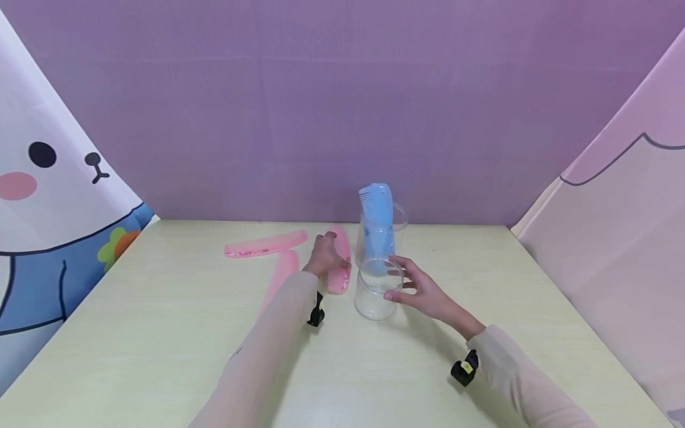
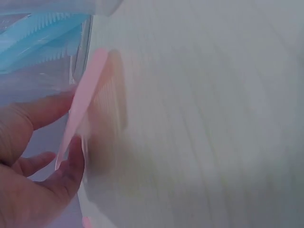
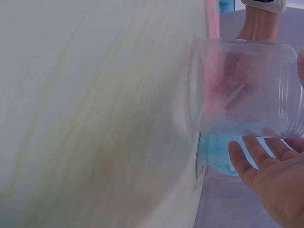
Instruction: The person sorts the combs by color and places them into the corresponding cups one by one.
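My left hand (image 1: 324,257) pinches a pink comb (image 1: 338,280) by its long edges, thumb on one side and fingers on the other. In the left wrist view the pink comb (image 2: 85,97) stands on edge, tilted, its teeth toward the tabletop. My right hand (image 1: 425,292) holds an upright clear plastic jar (image 1: 369,304) near its rim, thumb and fingers around the right side. Nothing shows inside this jar (image 3: 237,85) in the right wrist view. Just behind it, a second clear jar (image 1: 400,219) holds blue combs (image 1: 377,208) that stick out above its rim.
Two more pink combs lie on the pale wooden tabletop (image 1: 134,315) left of my left hand: one crosswise comb (image 1: 264,244) and one slanted comb (image 1: 282,270) partly behind my sleeve. A purple cloth backdrop (image 1: 332,107) rises at the table's far edge, with printed cloths on both sides.
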The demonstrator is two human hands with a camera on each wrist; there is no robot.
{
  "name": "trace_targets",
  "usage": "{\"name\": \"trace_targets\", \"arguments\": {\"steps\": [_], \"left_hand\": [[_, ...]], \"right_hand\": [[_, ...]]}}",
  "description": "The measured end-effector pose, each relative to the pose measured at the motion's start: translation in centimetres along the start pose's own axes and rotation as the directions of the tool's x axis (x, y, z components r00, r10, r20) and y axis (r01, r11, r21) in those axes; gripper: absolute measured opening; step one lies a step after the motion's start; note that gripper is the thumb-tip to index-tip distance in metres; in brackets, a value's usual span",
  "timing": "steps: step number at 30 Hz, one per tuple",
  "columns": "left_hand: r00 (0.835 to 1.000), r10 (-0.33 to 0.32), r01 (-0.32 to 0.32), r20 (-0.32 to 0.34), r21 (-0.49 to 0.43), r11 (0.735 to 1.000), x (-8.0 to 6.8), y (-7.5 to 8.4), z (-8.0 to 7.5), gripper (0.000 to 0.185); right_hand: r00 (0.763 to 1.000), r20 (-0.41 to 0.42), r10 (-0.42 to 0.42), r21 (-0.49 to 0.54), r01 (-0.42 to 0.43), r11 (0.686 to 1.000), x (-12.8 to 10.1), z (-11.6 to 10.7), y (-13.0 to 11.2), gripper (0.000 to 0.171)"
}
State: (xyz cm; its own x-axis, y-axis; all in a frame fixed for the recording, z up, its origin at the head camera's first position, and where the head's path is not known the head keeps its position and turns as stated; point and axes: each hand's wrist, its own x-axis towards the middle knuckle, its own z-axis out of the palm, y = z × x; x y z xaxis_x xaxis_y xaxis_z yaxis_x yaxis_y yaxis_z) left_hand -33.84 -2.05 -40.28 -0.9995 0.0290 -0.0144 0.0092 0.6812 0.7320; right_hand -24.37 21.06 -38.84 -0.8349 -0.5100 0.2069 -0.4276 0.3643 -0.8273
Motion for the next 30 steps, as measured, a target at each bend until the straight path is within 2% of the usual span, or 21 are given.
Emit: {"name": "trace_targets", "arguments": {"steps": [6,12,20,30], "left_hand": [[0.999,0.001,-0.002,-0.038,-0.031,1.0,0.5,-0.2,-0.2,0.074],[0.998,0.017,-0.022,-0.064,-0.071,0.997,0.5,-0.4,-0.8,0.07],[0.996,0.049,-0.063,-0.081,-0.181,0.981,0.4,-0.2,-1.8,0.078],[0.992,0.064,-0.09,-0.11,-0.248,0.965,0.7,0.3,-2.7,0.082]], "right_hand": [[1.0,-0.004,0.005,0.002,-0.005,1.0,0.0,0.1,0.0,0.07],[1.0,-0.004,0.009,0.006,-0.009,1.0,0.1,0.2,0.0,0.07],[1.0,-0.001,0.011,0.013,-0.011,1.0,0.1,0.4,0.1,0.071],[1.0,-0.006,0.011,0.018,-0.011,1.0,0.1,0.5,0.2,0.072]]}}
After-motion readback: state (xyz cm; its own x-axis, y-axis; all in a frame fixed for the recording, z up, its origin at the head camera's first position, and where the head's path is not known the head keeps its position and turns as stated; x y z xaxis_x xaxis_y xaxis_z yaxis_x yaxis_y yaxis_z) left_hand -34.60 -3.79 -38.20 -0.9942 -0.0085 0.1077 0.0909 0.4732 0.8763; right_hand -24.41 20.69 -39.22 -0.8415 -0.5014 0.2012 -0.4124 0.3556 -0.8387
